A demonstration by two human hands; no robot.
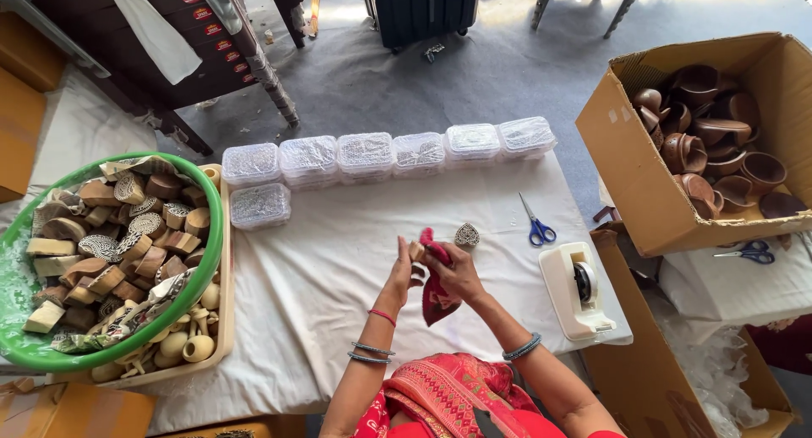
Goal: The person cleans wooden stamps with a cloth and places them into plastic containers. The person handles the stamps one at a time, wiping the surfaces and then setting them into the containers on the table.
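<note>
Head view looks down on your two hands, raised together above the middle of the white cloth-covered counter (pixel 338 260). Your left hand (pixel 403 273) has its fingers curled closed on a small pale wooden block (pixel 417 251), which sits at your fingertips. Your right hand (pixel 459 273) has its fingers closed around a soft, crumpled dark red cloth (pixel 436 290); the cloth touches the block at the top and hangs down in a limp point below your palm.

Just beyond your right hand a small carved wooden stamp with a leaf-shaped patterned face (pixel 467 234) lies on the counter. To its right lie blue-handled metal scissors (pixel 536 227), and nearer you a smooth cream plastic tape dispenser (pixel 577 290) holding a dark roll.

Along the far edge runs a row of clear plastic lidded boxes (pixel 389 155), rounded at the corners, with glittery silver contents; one more sits in front of the row's left end.

At your left a round green plastic basin (pixel 207 260) is heaped with chunky carved wooden printing blocks (pixel 127 243), brown and tan, with patterned faces. It rests on a shallow beige tray (pixel 225 320) holding smooth rounded pale wooden pieces (pixel 186 345).

At your right an open brown cardboard box (pixel 634 176) holds matt brown clay cups (pixel 719 150).
</note>
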